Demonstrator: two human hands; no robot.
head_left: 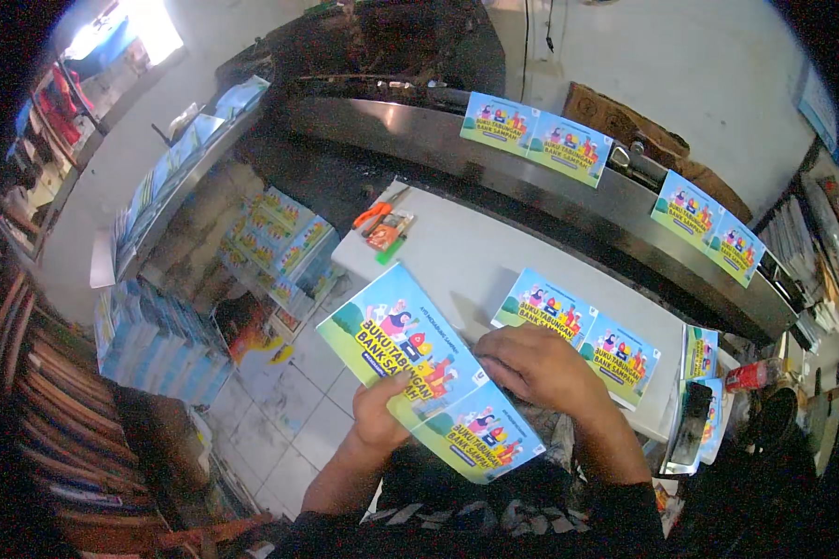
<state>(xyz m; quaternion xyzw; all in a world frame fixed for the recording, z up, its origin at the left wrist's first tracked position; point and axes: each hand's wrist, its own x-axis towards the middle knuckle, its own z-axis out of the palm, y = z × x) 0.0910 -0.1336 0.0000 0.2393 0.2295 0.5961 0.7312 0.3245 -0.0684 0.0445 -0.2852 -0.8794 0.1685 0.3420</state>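
My left hand (382,410) grips the lower left edge of a blue-and-green printed booklet (401,326), thumb on top of its cover. The booklet is tilted above the near edge of a white table and bears the same cartoon cover twice, side by side. My right hand (541,368) is closed at the booklet's upper right edge, fingers curled against it; the fingertips are partly hidden. Under and beyond my right hand, another such booklet or stack (620,354) lies on the white table (438,224).
Orange-handled scissors (375,216) and a small box (390,233) lie at the table's far left corner. Matching booklets hang over a metal rail (391,116). Tall stacks (158,345) stand at left. A phone (692,424) and a bottle (753,374) are at right.
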